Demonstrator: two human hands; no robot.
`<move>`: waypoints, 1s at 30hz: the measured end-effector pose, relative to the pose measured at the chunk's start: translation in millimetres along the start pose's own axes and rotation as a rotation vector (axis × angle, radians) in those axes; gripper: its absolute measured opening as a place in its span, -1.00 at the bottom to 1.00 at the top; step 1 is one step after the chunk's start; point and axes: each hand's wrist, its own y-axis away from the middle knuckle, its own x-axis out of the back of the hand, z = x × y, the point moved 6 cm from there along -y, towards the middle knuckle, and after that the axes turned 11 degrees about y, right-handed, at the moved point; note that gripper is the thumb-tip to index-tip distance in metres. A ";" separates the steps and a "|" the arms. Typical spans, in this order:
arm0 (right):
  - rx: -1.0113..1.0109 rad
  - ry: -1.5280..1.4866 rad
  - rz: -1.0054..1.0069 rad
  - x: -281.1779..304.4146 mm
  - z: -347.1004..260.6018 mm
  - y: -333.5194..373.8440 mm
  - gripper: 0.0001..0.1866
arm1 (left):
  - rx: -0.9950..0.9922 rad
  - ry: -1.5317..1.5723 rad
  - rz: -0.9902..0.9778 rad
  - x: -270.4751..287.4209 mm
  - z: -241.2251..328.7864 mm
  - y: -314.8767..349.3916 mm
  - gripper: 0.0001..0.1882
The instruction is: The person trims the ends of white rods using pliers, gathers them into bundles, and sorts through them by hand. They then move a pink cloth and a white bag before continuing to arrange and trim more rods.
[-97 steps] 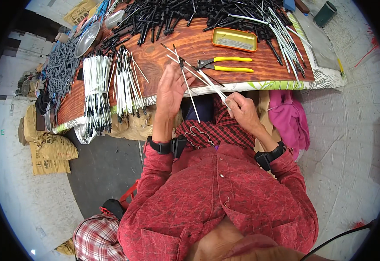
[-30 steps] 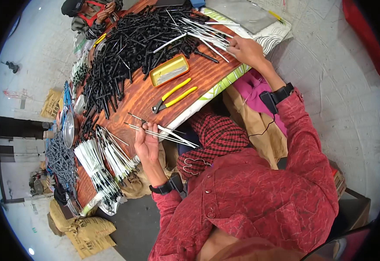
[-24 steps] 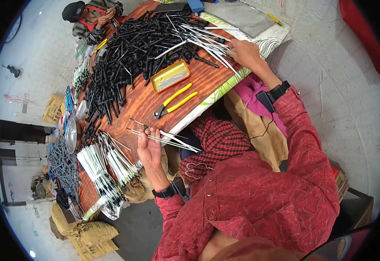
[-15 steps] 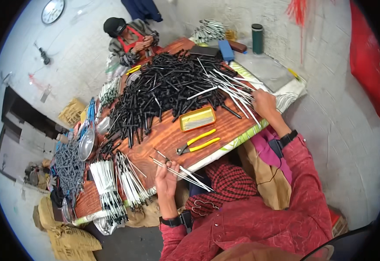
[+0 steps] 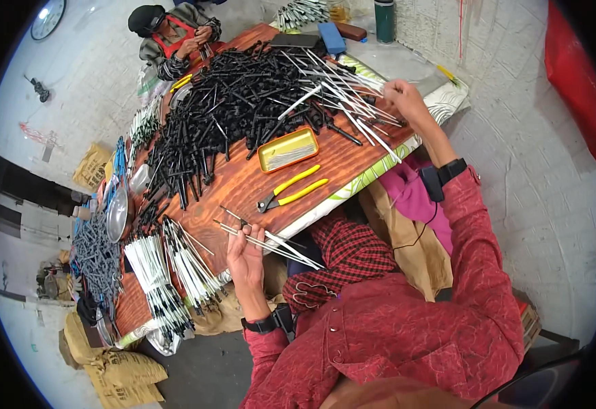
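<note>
My left hand (image 5: 246, 262) is closed around a few thin white rods (image 5: 288, 250) with dark ends, held at the table's near edge. My right hand (image 5: 408, 102) is at the right side of the table, its fingers curled beside a loose heap of white rods (image 5: 352, 102). Whether a rod is in those fingers is hidden. Yellow-handled pliers (image 5: 292, 187) lie between my hands. Behind them is a yellow tin with an orange rim (image 5: 316, 142), holding thin metal pins. A large pile of black tubular parts (image 5: 236, 95) covers the middle of the table.
Bundles of white rods with black ends (image 5: 151, 273) lie at the table's left near edge. Beside them are a metal bowl (image 5: 118, 213) and a grey heap of parts (image 5: 97, 255). Across the table a co-worker (image 5: 175, 41) handles something. A dark green flask (image 5: 384, 22) stands far right.
The whole view has shifted. My right hand has moved farther away along the heap of white rods. My left hand keeps its grip on the rods.
</note>
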 end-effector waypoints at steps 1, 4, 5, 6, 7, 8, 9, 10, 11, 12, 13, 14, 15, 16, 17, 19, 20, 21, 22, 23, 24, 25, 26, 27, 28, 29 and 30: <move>-0.043 -0.141 -0.039 -2.8 0.8 -2.8 -0.84 | 0.002 -0.001 0.007 0.9 1.0 0.7 -0.76; -0.037 -0.267 -0.002 -7.1 -5.8 -15.0 -0.84 | 0.002 0.012 -0.072 -5.9 2.3 -4.6 -0.76; -0.029 -0.330 0.022 -5.7 -7.3 -15.9 -0.84 | 0.001 0.014 -0.069 -5.1 0.9 -1.0 -0.76; -0.027 -0.329 0.021 -7.0 -1.7 -13.5 -0.84 | 0.005 0.018 -0.065 -4.1 -0.8 4.0 -0.75; -0.041 -0.391 -0.016 -13.3 10.3 -8.4 -0.82 | 0.010 0.021 -0.063 -3.4 -2.5 10.1 -0.73; -0.036 -0.458 -0.034 -15.5 14.2 -11.7 -0.80 | 0.013 0.021 -0.087 -9.2 -2.1 3.0 -0.72; -0.030 -0.525 -0.053 -14.1 17.2 -17.1 -0.78 | 0.011 0.021 -0.116 -13.1 -0.8 1.0 -0.72; -0.009 -0.526 -0.035 -9.9 11.5 -19.1 -0.78 | 0.015 0.011 -0.090 -9.6 -0.9 2.5 -0.73; -0.007 -0.552 -0.029 -11.9 3.3 -11.8 -0.77 | 0.016 0.003 -0.053 -3.9 -0.2 9.0 -0.73; -0.007 -0.577 -0.023 -14.7 -4.8 -5.7 -0.76 | 0.018 -0.006 -0.014 -0.2 -0.7 7.5 -0.74; -0.013 -0.601 -0.022 -15.5 -12.5 -2.3 -0.74 | 0.016 -0.005 -0.022 -2.3 -1.0 4.4 -0.74; -0.009 -0.602 -0.020 -12.3 -21.4 -5.7 -0.74 | 0.012 -0.004 -0.026 -2.6 -1.7 0.1 -0.71; 0.027 -0.605 -0.009 -8.7 -31.8 -4.3 -0.75 | 0.012 -0.005 -0.015 0.7 -1.6 2.1 -0.69; 0.060 -0.607 -0.001 -6.3 -40.3 -4.6 -0.75 | 0.013 -0.006 -0.002 4.4 -0.9 4.5 -0.66; 0.093 -0.610 0.006 -7.7 -43.4 -5.9 -0.75 | 0.015 -0.007 0.014 7.6 1.4 4.3 -0.66; 0.123 -0.505 -0.025 -10.8 -34.0 -11.6 -0.74 | 0.014 0.010 -0.038 -3.1 1.0 -0.2 -0.69; 0.178 -0.414 -0.056 -17.0 -35.1 -17.8 -0.74 | 0.002 0.019 -0.066 -6.0 1.5 -2.6 -0.70; 0.237 -0.323 -0.086 -23.2 -36.0 -20.2 -0.73 | 0.000 0.023 -0.055 -5.1 0.2 -3.0 -0.70; 0.237 -0.322 -0.095 -26.3 -33.4 -20.5 -0.73 | 0.002 0.023 -0.062 -6.0 -1.4 -3.1 -0.71; 0.185 -0.315 -0.138 -32.2 -31.2 -20.0 -0.71 | 0.002 0.020 -0.074 -6.8 -0.1 -4.2 -0.71; 0.138 -0.307 -0.177 -36.1 -30.4 -18.6 -0.70 | 0.001 0.017 -0.092 -8.5 1.7 -4.2 -0.72; 0.092 -0.295 -0.204 -36.4 -29.7 -16.4 -0.68 | 0.000 0.019 -0.106 -8.0 2.6 -0.8 -0.72; 0.087 -0.297 -0.197 -38.8 -23.4 -21.3 -0.69 | 0.003 0.022 -0.082 -7.6 0.7 -2.1 -0.73; 0.084 -0.299 -0.187 -46.2 -15.6 -20.8 -0.69 | 0.005 0.025 -0.062 -6.2 -0.1 -1.3 -0.74; 0.061 -0.453 -0.205 -55.9 -15.2 -17.8 -0.70 | 0.005 0.022 -0.046 -4.4 0.0 4.2 -0.75; 0.040 -0.607 -0.229 -61.0 -17.1 -23.5 -0.69 | 0.006 0.020 -0.030 -5.0 -0.4 3.4 -0.77; 0.074 -0.606 -0.222 -56.2 -31.5 -31.6 -0.69 | -0.010 0.026 -0.061 -11.1 0.9 -0.5 -0.77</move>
